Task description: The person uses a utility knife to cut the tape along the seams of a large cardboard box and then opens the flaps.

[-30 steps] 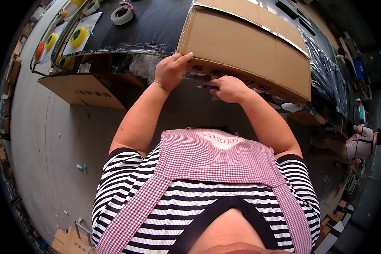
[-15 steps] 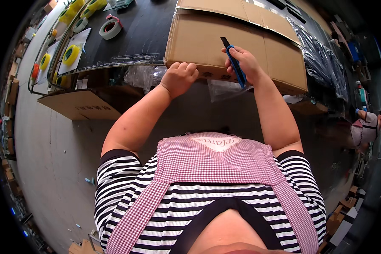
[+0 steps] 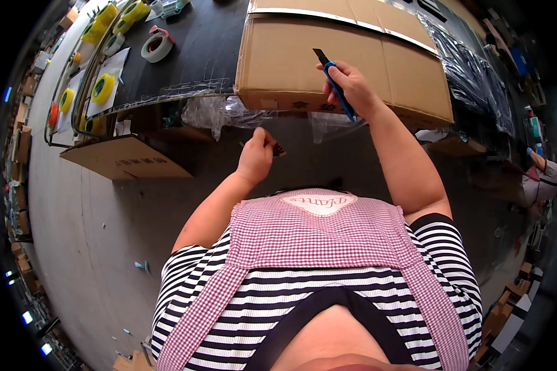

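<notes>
A blue utility knife (image 3: 337, 89) with its dark blade out is gripped in my right hand (image 3: 351, 86), in front of the near side of a large cardboard box (image 3: 309, 55). The blade points up and to the left. My left hand (image 3: 257, 156) is closed below the table edge, apart from the box. A small dark, reddish piece with pale edges shows by its fingers; what it is I cannot make out. The box lies across the black table (image 3: 198, 55), its near bottom edge overhanging the front.
A clear tape roll on a red-handled dispenser (image 3: 157, 46) lies on the table's left. Yellow tape rolls (image 3: 103, 88) sit farther left. Clear plastic film (image 3: 213, 114) hangs under the table edge, above a cardboard flap (image 3: 127, 157). Black plastic wrap (image 3: 470, 80) covers goods at right. Another person (image 3: 538, 179) is at far right.
My left hand has left the box's lower left edge and drawn back toward me, closed, with a small dark piece showing. My right hand, still holding the knife, has shifted slightly up and left.
</notes>
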Motion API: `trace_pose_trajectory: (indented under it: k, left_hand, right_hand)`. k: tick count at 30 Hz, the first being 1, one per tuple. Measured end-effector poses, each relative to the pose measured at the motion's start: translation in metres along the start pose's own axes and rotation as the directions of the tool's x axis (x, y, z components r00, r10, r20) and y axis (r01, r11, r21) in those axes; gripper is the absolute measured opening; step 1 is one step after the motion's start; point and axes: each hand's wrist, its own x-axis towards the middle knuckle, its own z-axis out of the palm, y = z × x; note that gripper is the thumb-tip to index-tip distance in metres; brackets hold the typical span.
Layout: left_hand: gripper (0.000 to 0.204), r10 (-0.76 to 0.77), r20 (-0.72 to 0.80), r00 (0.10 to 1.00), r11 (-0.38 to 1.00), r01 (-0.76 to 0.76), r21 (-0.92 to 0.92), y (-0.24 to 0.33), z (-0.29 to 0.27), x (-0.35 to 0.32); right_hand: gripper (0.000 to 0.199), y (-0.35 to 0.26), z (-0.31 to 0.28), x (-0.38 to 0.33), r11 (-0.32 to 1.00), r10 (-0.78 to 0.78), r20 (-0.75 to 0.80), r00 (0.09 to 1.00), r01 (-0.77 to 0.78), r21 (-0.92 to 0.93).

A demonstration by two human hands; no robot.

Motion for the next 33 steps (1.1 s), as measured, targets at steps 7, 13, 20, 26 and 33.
trace_pose_trajectory:
  k: [7,13,20,26,33]
  left_hand:
    - [0.014,0.315,-0.178,0.932,0.942,-0.285,0.179,0.029,-0.014,0.035]
    - [0.03,0.514,-0.19,0.837,0.772,-0.355,0.527,0.057,-0.024,0.064]
    - [0.036,0.553,-0.183,0.813,0.736,-0.374,0.565,0.043,-0.021,0.073]
    - [0.033,0.545,-0.187,0.818,0.75,-0.376,0.544,0.045,-0.022,0.074]
    - [0.031,0.538,-0.188,0.822,0.762,-0.378,0.526,0.046,-0.022,0.074]
  right_hand:
    - [0.041,0.018,0.008,-0.046,0.845,0.241,0.101,0.965,-0.158,-0.51]
    - [0.044,0.027,0.011,-0.044,0.822,0.246,0.017,0.969,-0.199,-0.534]
    - [0.042,0.034,0.01,-0.041,0.786,0.163,-0.018,0.986,-0.141,-0.601]
    - [0.041,0.035,0.008,-0.042,0.816,0.164,-0.023,0.986,-0.148,-0.559]
    - [0.04,0.031,0.009,-0.042,0.865,0.232,-0.017,0.973,-0.215,-0.453]
